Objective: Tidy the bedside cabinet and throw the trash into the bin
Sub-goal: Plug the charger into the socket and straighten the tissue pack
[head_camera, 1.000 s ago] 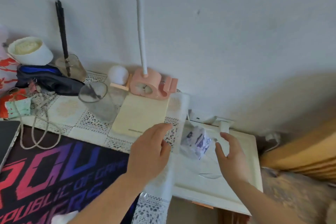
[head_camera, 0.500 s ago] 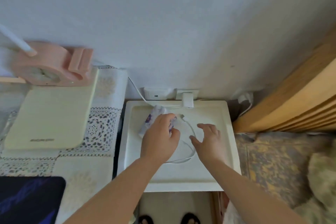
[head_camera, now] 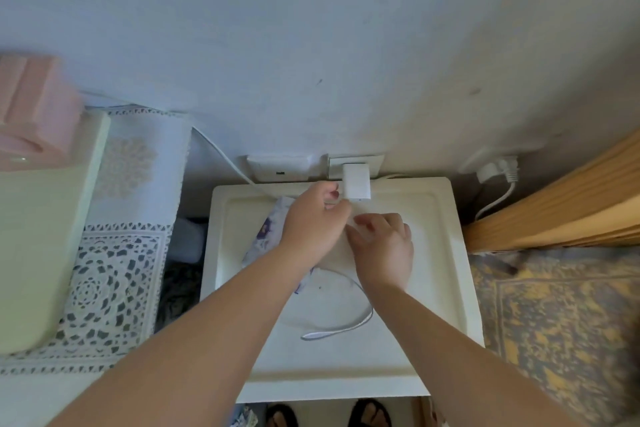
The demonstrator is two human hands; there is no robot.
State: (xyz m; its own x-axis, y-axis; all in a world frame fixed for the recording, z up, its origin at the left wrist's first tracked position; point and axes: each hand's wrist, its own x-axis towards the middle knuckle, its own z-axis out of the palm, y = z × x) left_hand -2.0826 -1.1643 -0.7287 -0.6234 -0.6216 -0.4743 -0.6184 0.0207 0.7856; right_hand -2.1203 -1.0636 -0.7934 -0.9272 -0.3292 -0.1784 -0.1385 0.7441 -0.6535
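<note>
from the head camera, looking straight down, the white bedside cabinet (head_camera: 446, 288) stands against the pale wall, its top a shallow tray with a raised rim. both bare forearms reach in from the near edge and the hands meet close to the far edge of the top.

the left hand (head_camera: 311, 222) is curled, fingers bent in toward the thumb, right by the white charger plug (head_camera: 356, 185) that hangs from the wall socket at the far edge; whether it pinches anything i cannot tell, the fingertips are blurred. under its wrist and forearm lies a crumpled white wrapper with purple print (head_camera: 265, 232), on the far left part of the top, partly hidden by the arm.

the right hand (head_camera: 384, 246) is palm down just beside the left, touching it, fingers bent; something thin and white shows at its fingertips, probably the cable, but the grip itself is not clear.

a white charging cable (head_camera: 343, 329) loops across the middle of the top toward the near edge, passing under the right forearm.

to the left of the cabinet, a table with a white lace cloth (head_camera: 114, 274) carries a pale yellow slab (head_camera: 34, 253) and a pink object (head_camera: 34, 121) at its far edge. to the right, a wooden bed frame (head_camera: 561, 208) and a yellow and grey patterned cover (head_camera: 561, 315). a white plug and cord (head_camera: 502, 173) sit in the wall by the cabinet's far right corner. two feet in dark sandals (head_camera: 370, 414) show below the near edge.
</note>
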